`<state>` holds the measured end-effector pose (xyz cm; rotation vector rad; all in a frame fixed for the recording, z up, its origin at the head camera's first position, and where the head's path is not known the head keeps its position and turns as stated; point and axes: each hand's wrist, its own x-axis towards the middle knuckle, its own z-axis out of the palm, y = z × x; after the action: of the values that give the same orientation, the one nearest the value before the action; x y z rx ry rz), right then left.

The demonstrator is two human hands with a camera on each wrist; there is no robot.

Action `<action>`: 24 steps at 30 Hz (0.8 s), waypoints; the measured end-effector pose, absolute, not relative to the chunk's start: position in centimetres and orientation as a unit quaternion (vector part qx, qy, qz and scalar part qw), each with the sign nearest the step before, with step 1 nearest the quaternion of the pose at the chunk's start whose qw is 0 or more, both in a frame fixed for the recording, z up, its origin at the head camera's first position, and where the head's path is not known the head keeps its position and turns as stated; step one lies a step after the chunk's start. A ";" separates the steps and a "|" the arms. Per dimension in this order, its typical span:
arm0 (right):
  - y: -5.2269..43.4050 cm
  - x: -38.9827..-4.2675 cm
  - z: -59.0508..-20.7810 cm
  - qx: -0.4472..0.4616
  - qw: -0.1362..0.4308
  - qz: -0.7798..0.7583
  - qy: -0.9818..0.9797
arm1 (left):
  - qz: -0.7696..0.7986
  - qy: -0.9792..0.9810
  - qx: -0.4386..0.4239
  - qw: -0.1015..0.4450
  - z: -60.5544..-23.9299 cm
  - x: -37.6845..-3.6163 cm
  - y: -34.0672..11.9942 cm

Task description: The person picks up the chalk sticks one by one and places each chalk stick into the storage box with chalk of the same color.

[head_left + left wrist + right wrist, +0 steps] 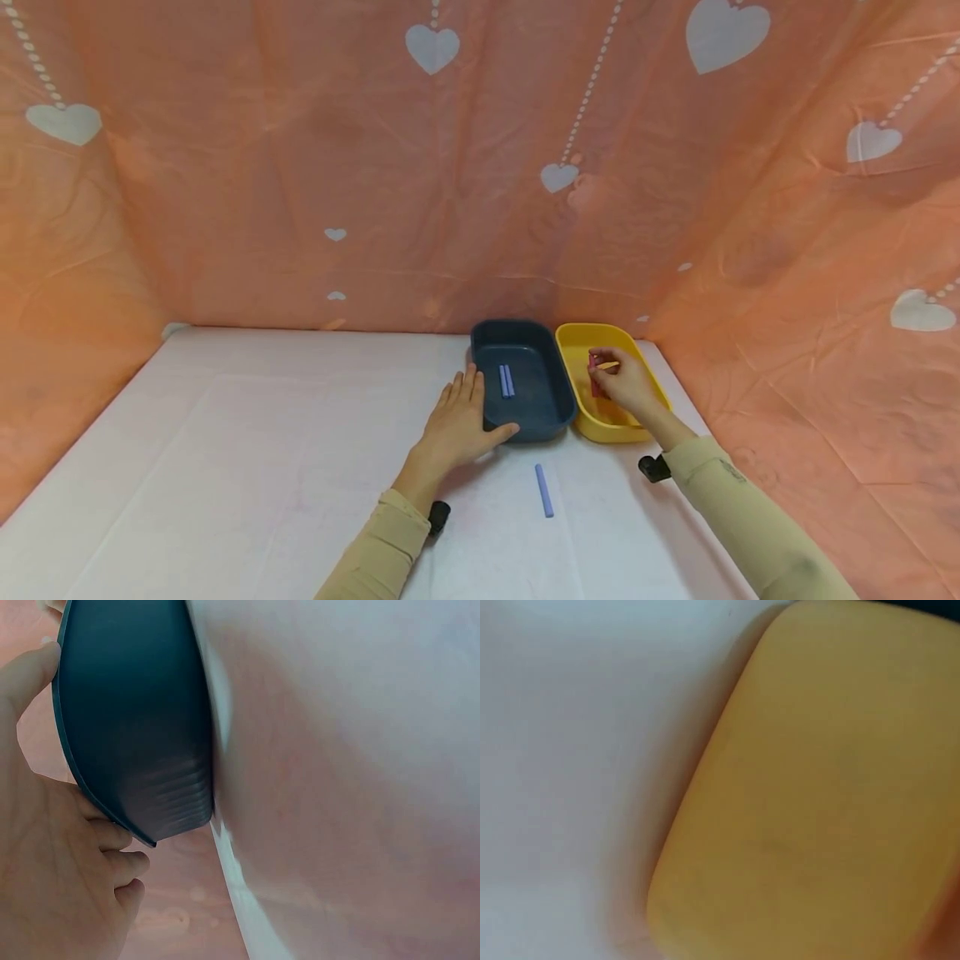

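Inside the yellow tray point(606, 432): right hand point(627, 386) busy here, finger and thumb pinched on the red stick point(595, 385).
Dark blue tray point(538, 408): left hand point(456, 423) lies along its rim, fingers apart; two lavender sticks point(503, 382) sit within.
Worktop point(225, 458): one loose lavender stick point(544, 491), just before the trays.
Red stick: being set down, I'd judge; release seems called for.
Loose stick: likely pickup after that.

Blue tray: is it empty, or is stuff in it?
Not empty: the head view shows two purple sticks lying inside the blue tray.
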<state>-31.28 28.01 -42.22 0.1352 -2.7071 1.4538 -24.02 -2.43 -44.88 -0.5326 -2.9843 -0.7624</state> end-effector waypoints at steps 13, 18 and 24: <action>27.5 -33.2 -43.3 0.018 -0.007 0.458 -0.889 | -0.244 -0.954 -0.172 0.006 -45.0 -24.1 -2.5; 27.7 -34.0 -44.0 0.027 -0.007 0.429 -0.903 | -0.242 -0.955 -0.169 0.003 -45.0 -24.1 -2.5; 27.7 -34.6 -44.2 0.028 -0.024 0.400 -0.916 | -0.241 -0.955 -0.173 0.009 -45.0 -24.2 -2.5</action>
<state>-34.56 27.74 -44.22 0.0899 -2.9208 1.2766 -24.18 -2.48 -45.02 -0.5398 -2.9828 -0.7519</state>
